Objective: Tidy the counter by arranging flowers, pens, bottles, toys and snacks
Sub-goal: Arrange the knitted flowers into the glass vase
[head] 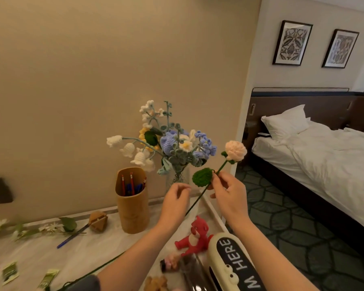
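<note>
Right hand (pixel 227 192) raised above the desk (pixel 51 244), fingers (pixel 215 179) pinched on the green stem of a crocheted pink flower (pixel 235 151), bloom tilted up to the right, just beside the bouquet in the glass vase (pixel 178 177). Left hand (pixel 174 201) close by, fingers loosely curled, gripping nothing. Pen holder (pixel 131 202) left of the vase; red toy (pixel 194 236) below the hands
</note>
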Tool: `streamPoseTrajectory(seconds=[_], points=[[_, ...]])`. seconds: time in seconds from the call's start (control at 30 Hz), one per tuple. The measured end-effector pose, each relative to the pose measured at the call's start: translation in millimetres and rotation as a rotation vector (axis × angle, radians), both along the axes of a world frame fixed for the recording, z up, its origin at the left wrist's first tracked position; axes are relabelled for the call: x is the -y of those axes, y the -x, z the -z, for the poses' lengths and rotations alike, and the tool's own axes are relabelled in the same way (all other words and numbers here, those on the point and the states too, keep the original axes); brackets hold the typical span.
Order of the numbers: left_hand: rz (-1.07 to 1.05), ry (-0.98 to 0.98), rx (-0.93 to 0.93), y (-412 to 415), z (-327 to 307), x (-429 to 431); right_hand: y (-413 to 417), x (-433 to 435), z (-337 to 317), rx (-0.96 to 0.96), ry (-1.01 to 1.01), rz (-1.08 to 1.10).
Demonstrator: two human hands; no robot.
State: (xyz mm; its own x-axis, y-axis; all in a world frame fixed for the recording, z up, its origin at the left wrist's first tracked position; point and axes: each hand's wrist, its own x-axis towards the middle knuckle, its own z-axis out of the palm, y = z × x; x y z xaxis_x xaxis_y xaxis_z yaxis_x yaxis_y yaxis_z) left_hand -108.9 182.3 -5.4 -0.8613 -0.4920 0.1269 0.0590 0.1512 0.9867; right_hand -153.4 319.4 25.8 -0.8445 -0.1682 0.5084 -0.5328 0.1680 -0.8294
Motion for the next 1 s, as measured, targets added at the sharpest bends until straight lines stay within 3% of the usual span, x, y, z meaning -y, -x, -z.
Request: streamPoseTrajectory(seconds=[0.1, 0.3, 0.57, 0.8, 0.9, 1.0], points=[[-0.077, 0.004, 0.168, 23.0, 3.2, 3.8, 10.8, -1.9, -1.6, -0.032, -0.006, -0.012], [-0.168, 0.133, 0.272, 64.4, 11.7, 14.5, 30.1, 9.4, 5.1, -0.116, -0.063, -0.02], [-0.48, 0.165, 0.37, 114.4, 13.7, 29.0, 58.5, 13.4, 12.9, -0.112, 0.007, -0.062], [-0.55, 0.254, 0.401, 127.5, 22.0, 37.3, 80.6, 11.1, 9.2, -0.107, 0.013, -0.043], [-0.51, 0.3, 0.311, 122.7, 24.5, 42.2, 80.2, 10.1, 8.6, -0.108, 0.031, -0.012], [-0.383, 0.145, -0.014, 114.1, 25.2, 50.3, 76.4, 8.0, 8.6, -0.12, 0.039, 0.005]])
